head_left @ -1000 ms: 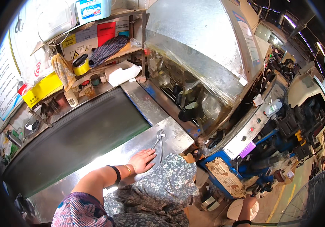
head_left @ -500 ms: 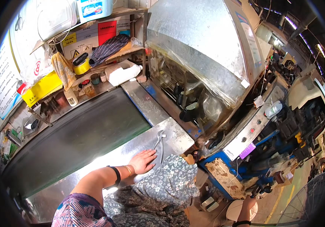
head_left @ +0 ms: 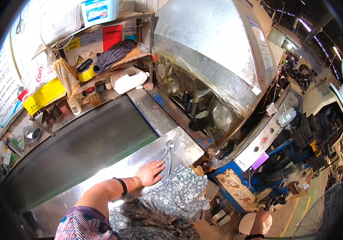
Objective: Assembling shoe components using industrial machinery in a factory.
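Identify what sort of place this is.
Probably a factory workshop: what looks like a conveyor belt, a push-button control panel at right, and pliers lying by the left hand.

Signs & labels: wall, shelf unit, hood, ctrl panel; most print too sm./blurred to read.
Far L: wht. poster [head_left: 4, 90], many lines of dk. text. Behind shelf: safety board [head_left: 92, 41] w/ yel., gray-blue & red text blocks, plus yel. warning triangle [head_left: 79, 59] w/ blk. symbol. Lt.-blue tub [head_left: 113, 9] up top: blue/wht. label, sm. red patch. Clear plastic bag [head_left: 33, 82]: red round mark. Yel. box [head_left: 45, 95]: dk. lettering on front. Hood [head_left: 207, 34], R face: pale notice w/ blue/red band. Ctrl panel [head_left: 247, 160]: purple tag [head_left: 260, 160], pale marks.
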The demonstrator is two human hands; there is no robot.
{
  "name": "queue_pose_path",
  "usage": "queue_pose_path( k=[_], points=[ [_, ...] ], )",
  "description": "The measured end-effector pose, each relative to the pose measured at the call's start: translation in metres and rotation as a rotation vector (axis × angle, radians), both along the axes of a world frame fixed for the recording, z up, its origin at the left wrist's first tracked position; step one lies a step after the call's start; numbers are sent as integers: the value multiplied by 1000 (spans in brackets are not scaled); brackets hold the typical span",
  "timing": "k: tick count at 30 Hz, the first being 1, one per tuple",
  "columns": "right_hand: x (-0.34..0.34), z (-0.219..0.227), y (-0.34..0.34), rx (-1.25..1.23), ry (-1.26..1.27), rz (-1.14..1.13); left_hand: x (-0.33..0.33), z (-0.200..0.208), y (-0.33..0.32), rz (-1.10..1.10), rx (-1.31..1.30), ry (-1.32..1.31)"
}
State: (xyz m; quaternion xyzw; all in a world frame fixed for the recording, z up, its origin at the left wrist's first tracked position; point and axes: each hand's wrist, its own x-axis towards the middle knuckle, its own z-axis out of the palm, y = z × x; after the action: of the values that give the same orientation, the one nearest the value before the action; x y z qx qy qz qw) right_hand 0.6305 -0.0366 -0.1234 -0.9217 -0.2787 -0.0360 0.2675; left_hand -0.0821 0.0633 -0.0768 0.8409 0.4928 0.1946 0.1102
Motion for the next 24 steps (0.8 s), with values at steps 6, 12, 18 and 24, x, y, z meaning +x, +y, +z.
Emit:
queue_pose_path(
  k=[6,12,18,24],
  points=[
    [-14,15,1,-15,44,29,-1,4,1,-4,9,1],
    [-60,65,9,-52,175,-20,-2,4,-2,7,9,1],
    [-31,42,-2,-70,140,-20,5,5,2,-14,7,-20],
    [-35,44,1,-105,104,-35,3,4,-1,-5,6,-14]
  ],
)
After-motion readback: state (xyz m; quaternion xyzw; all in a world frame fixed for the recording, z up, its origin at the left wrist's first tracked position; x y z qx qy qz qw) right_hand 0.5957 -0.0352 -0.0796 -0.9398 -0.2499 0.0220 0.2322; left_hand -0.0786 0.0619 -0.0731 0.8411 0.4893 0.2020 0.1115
